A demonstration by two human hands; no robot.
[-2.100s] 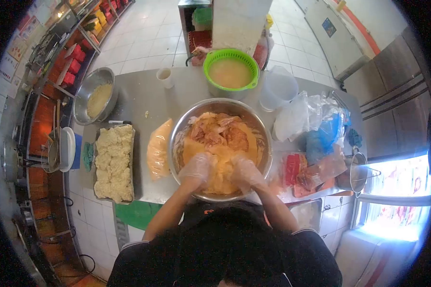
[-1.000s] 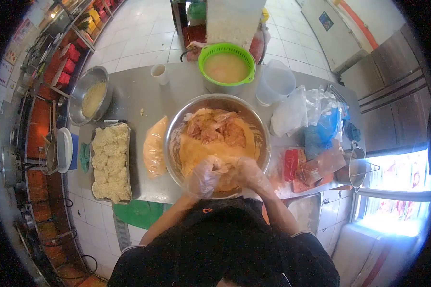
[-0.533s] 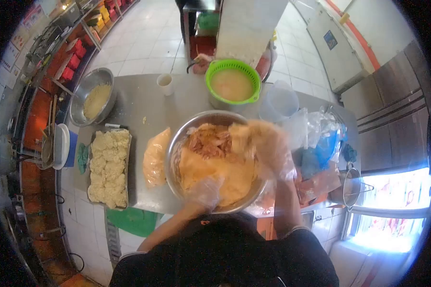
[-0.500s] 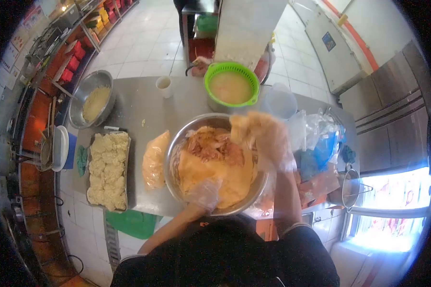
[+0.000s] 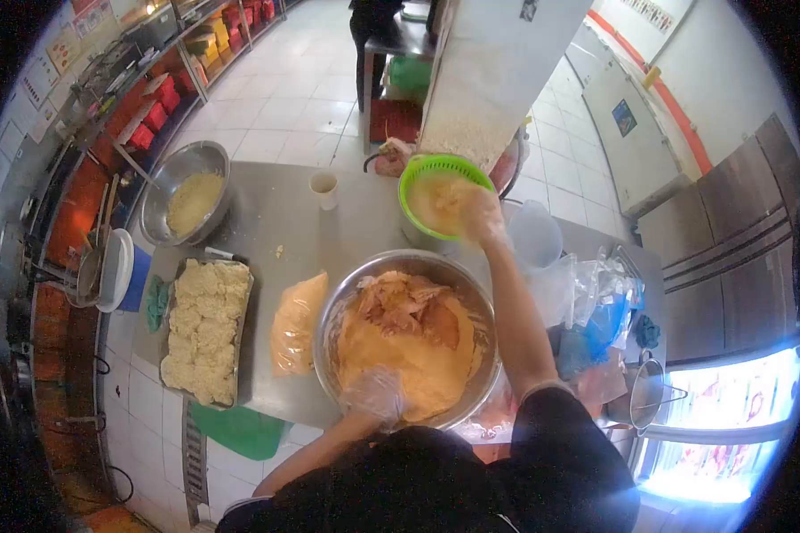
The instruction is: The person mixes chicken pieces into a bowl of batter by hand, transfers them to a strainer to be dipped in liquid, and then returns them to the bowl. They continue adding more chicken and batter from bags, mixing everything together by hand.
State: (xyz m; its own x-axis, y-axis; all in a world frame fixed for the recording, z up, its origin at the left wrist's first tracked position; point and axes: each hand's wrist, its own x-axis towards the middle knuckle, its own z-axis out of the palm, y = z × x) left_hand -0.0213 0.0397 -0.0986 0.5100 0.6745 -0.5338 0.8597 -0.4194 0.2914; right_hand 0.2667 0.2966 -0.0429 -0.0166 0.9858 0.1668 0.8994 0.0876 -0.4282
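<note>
Right hand (image 5: 482, 215): gloved, arm fully stretched, sitting over the right side of the green colander (image 5: 415, 174) at the far edge of the steel table (image 5: 271, 218). It's motion-blurred and coated in batter, so I can't tell whether the fingers are closed on anything or loose.

Left hand (image 5: 378, 393): gloved, at the near rim of the big steel bowl (image 5: 327, 311), down in the orange batter (image 5: 418, 364). The fingers are buried in the batter, so I can't tell its grip either.

The 2 hands are well apart, with the bowl between them.

Bowl contents: batter fills the near half, and reddish marinated meat pieces (image 5: 400, 302) are piled toward the far side.

The colander holds pale, floury stuff and sits in a metal pot, just beyond the bowl.

Left of the bowl:
- An orange-filled plastic bag (image 5: 295, 324) lies just beside it.
- Next over, 1 tray (image 5: 249, 298) is full of breaded pieces (image 5: 200, 329).
- 1 smaller steel bowl (image 5: 151, 191) of crumbs sits at the far left.

A white cup (image 5: 324, 188) is near the colander's left, and a clear jug (image 5: 535, 238) on its right.
</note>
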